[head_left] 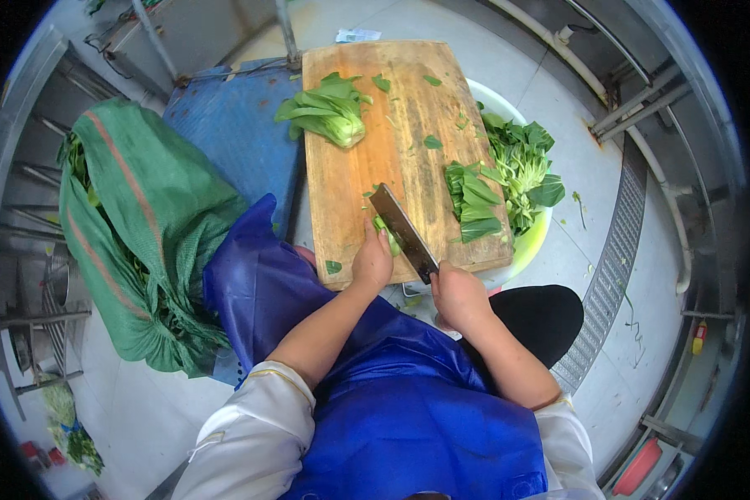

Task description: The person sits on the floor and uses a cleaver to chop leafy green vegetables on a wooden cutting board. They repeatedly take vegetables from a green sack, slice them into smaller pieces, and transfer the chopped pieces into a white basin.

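Note:
My right hand [461,296] grips the handle of a cleaver [405,232], its blade slanting up and left over the wooden cutting board [375,169]. Beside the blade, my left hand [373,259] holds a small piece of bok choy [387,236] against the board, near the front edge. A head of bok choy [334,112] lies at the board's upper left, its leaves over the edge. Cut bok choy leaves [476,203] are piled at the right edge, and leaf scraps [433,142] are scattered about.
A light plastic basin [540,234] with cut greens [522,159] stands right of the board, partly beneath it. At left, a green mesh sack [137,231] of greens rests by a blue board [231,125]. Metal racks and pipes [659,169] line the sides. A floor drain grate [619,244] runs at right.

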`<action>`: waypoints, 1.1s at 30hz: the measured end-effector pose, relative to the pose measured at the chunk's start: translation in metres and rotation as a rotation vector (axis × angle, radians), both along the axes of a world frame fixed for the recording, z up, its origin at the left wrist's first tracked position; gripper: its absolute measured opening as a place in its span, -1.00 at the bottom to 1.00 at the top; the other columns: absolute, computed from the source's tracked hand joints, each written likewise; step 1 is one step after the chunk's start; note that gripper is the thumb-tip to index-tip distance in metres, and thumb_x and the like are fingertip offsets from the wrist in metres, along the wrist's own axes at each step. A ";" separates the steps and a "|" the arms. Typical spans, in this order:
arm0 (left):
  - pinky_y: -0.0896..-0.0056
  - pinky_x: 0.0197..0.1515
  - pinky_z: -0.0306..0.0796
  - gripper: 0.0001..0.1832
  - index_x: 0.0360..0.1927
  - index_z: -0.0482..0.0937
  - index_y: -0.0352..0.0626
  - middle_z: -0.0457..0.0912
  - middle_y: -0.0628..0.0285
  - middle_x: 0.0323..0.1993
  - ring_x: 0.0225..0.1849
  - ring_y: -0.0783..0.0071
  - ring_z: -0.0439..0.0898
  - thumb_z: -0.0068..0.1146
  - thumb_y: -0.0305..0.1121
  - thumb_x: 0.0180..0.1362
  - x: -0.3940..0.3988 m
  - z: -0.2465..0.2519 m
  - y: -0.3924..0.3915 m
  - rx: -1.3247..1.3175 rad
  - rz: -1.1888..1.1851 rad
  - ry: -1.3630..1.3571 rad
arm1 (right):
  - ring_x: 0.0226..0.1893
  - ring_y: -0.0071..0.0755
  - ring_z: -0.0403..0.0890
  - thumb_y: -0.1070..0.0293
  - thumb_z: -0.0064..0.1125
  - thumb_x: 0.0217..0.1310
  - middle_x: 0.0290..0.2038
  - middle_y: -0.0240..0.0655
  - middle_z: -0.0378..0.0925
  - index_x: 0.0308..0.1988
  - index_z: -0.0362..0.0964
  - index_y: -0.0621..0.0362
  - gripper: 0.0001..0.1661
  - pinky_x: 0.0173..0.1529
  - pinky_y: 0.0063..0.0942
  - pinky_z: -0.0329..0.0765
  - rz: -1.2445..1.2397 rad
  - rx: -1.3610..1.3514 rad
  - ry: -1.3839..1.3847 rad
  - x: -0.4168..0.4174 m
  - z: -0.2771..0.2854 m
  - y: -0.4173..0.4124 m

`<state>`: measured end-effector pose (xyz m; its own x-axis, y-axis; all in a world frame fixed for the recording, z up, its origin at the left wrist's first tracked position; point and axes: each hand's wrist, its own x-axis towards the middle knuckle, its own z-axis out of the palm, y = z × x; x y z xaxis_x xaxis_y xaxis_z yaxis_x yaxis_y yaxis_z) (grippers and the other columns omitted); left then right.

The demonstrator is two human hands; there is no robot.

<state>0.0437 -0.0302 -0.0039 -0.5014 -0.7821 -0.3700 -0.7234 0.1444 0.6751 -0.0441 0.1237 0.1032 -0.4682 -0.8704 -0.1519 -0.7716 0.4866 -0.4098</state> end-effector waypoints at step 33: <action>0.27 -0.08 0.53 -0.69 -0.10 0.51 -0.24 0.47 0.08 -0.10 -0.01 0.08 0.47 0.08 -0.47 0.02 -0.022 0.064 0.000 -0.806 -0.793 0.241 | -0.33 0.23 0.59 0.20 0.05 0.24 -0.41 0.13 0.56 -0.29 0.44 0.28 -0.69 -0.19 0.06 0.49 -0.378 -0.074 0.022 -0.077 -0.064 0.028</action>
